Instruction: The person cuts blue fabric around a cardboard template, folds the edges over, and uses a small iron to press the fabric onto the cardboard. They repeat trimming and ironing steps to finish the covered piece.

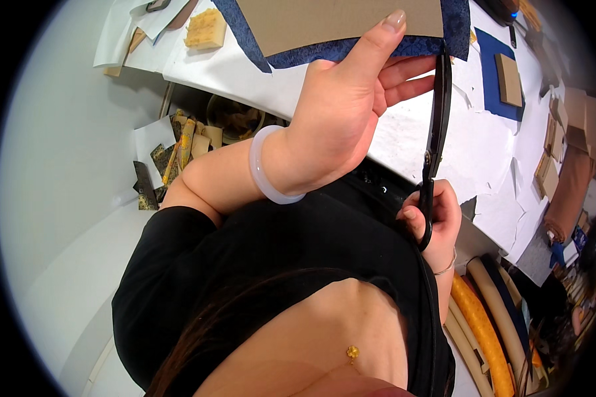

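Observation:
My left hand (351, 106) grips a beige board (331, 18) with a border of patterned blue fabric (244, 34) around it. The thumb presses on top of the board while the other fingers go underneath. Closed round the handles of black scissors (436, 132) is my right hand (444, 215). The blades point away from me, and their tips meet the fabric near the board's lower right corner. Whether the blades are parted there is too small to tell.
A white worktable (404, 142) lies beneath. On it are a yellowish block (205, 30) at the far left and a blue fabric piece (490, 53) under a small beige board (508, 79) at the right. Fabric rolls (483, 308) stand at lower right; scraps (182, 145) lie below the table's left side.

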`<action>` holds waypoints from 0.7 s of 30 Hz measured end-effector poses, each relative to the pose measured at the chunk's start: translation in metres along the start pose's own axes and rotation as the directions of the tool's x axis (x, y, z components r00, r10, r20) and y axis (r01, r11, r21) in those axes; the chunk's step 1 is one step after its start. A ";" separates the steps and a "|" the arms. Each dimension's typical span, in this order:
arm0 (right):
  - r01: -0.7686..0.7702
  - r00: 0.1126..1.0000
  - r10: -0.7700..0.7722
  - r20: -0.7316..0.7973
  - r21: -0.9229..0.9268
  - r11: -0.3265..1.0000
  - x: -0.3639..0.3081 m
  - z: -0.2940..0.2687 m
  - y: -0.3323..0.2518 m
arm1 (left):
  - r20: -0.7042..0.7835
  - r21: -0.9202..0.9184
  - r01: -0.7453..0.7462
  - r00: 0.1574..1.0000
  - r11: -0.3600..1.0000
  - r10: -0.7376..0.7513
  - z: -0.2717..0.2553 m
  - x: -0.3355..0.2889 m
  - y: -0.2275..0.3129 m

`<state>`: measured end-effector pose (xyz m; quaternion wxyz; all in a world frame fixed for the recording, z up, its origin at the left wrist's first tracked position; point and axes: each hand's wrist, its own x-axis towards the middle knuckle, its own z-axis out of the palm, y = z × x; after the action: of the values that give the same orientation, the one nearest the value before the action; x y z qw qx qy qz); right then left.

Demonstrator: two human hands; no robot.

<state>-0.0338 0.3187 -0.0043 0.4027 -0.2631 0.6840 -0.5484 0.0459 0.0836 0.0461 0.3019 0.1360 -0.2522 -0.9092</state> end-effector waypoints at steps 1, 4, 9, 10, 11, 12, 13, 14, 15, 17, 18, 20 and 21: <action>0.001 1.000 -0.001 0.001 0.000 1.000 0.000 0.000 0.000 | 0.026 -0.003 -0.013 1.000 1.000 0.013 -0.001 0.000 0.000; 0.009 1.000 -0.009 0.008 0.001 1.000 0.000 0.000 0.000 | 0.026 -0.012 -0.001 1.000 1.000 0.001 -0.001 0.000 0.000; 0.011 0.999 -0.012 0.034 0.037 0.999 0.001 -0.003 0.001 | 0.030 -0.022 0.002 1.000 1.000 -0.002 -0.002 0.001 -0.001; 0.005 0.999 -0.007 0.032 0.044 0.999 0.001 -0.002 0.000 | 0.027 -0.019 -0.006 1.000 1.000 0.007 -0.002 0.001 -0.002; 0.000 1.000 -0.001 0.031 0.053 0.999 0.001 -0.002 0.000 | 0.018 -0.012 -0.022 1.000 1.000 0.022 -0.003 0.003 -0.006; -0.006 1.000 0.004 0.030 0.061 0.998 0.001 -0.002 0.000 | 0.010 -0.006 -0.037 0.999 0.999 0.037 -0.003 0.003 -0.008; -0.007 1.000 0.005 0.031 0.062 0.998 0.001 -0.002 -0.001 | -0.039 0.009 0.016 0.999 1.000 -0.015 0.000 0.003 -0.004; -0.008 1.000 0.006 0.029 0.063 0.998 0.001 -0.002 -0.001 | -0.087 0.020 0.071 0.994 0.997 -0.069 0.009 0.004 0.004; -0.009 1.000 0.007 0.028 0.063 0.998 0.001 -0.002 -0.002 | -0.110 0.024 0.097 0.989 0.995 -0.094 0.012 0.005 0.006; -0.008 1.000 0.006 0.021 0.061 0.998 0.000 -0.002 -0.002 | -0.133 0.026 0.119 0.985 0.993 -0.114 0.015 0.005 0.009; -0.006 1.000 0.005 0.018 0.060 0.998 0.000 -0.002 -0.002 | -0.102 0.019 0.095 0.991 0.995 -0.092 0.013 0.004 0.008; -0.002 1.000 0.001 0.016 0.057 0.998 0.001 -0.001 -0.003 | -0.010 -0.006 0.030 1.000 1.000 -0.030 0.005 0.001 0.003; 0.001 1.000 -0.001 0.016 0.055 0.998 0.001 -0.001 -0.003 | 0.004 -0.015 0.020 1.000 1.000 -0.020 0.003 0.001 0.002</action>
<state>-0.0352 0.3176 -0.0013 0.4149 -0.2565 0.6652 -0.5653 0.0450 0.0826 0.0494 0.2935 0.1345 -0.2445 -0.9143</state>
